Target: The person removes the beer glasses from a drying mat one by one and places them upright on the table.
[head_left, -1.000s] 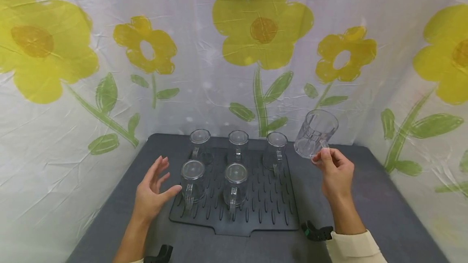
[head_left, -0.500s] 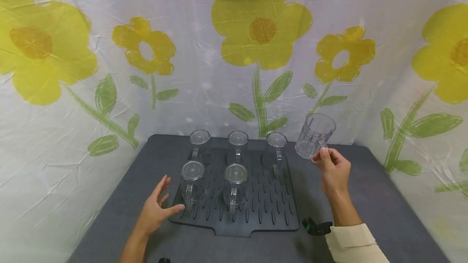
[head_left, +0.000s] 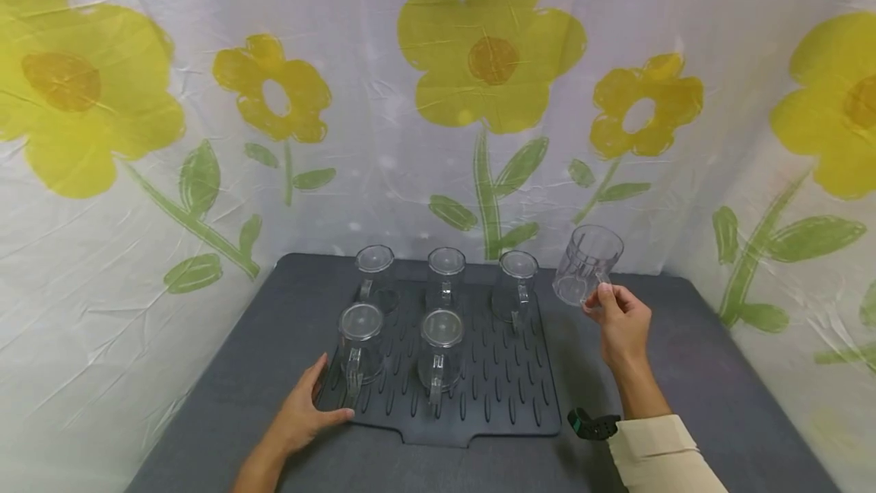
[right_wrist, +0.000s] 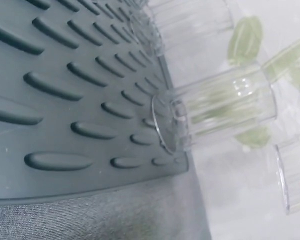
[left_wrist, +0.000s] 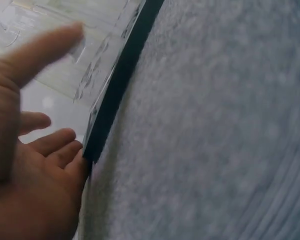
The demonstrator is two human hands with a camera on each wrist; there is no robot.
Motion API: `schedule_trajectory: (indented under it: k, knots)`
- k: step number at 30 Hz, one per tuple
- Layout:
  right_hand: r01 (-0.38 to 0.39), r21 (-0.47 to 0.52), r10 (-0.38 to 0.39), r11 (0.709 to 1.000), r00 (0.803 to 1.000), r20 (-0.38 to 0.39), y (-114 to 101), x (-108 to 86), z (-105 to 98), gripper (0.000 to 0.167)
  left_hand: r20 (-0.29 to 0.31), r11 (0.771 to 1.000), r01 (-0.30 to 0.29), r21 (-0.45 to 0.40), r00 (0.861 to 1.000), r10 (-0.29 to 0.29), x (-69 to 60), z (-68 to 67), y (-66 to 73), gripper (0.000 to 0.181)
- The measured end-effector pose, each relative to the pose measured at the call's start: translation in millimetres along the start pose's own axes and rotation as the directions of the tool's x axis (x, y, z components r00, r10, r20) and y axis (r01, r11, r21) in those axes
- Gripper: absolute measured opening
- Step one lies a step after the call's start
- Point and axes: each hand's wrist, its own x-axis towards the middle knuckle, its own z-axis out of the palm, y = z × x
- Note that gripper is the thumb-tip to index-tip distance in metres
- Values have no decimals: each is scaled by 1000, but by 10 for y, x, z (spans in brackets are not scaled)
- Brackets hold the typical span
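My right hand pinches the handle of a clear glass mug, holding it tilted in the air to the right of the dark ridged mat. Several clear mugs stand upside down on that mat, among them a front left one, a front middle one and a back right one. At the mat's front left corner my left hand is spread, thumb and fingers by the edge. In the left wrist view the fingertips of the left hand lie at the mat's edge.
The dark grey table reaches around the mat on all sides. Behind and beside it hangs a pale curtain printed with yellow flowers. A dark strap is on the right wrist.
My left hand has come down and nearer to me, from beside the front left mug to the mat's corner. The right hand has lowered slightly with its mug.
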Motion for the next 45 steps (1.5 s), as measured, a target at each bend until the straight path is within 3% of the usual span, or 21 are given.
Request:
schedule_trajectory:
  k: [5, 14, 28, 36, 45]
  knots:
    - [-15, 0, 15, 1000, 1000, -17, 100, 39, -64, 36, 0, 994, 29, 103, 1000, -29, 25, 51, -46, 110]
    - [-91, -14, 90, 996, 995, -53, 280, 81, -189, 37, -16, 965, 63, 256, 998, -61, 35, 63, 22, 107]
    - [-145, 13, 145, 989, 983, -113, 568, 132, -351, 31, -23, 961, 77, 264, 997, -73, 14, 61, 8, 107]
    - [-199, -24, 194, 980, 973, -126, 646, 131, -378, 27, -30, 962, 72, 263, 997, -67, 6, 43, 4, 106]
    - [-202, 0, 200, 979, 970, -141, 739, 122, -416, 28, -42, 956, 95, 277, 995, -86, 10, 55, -16, 107]
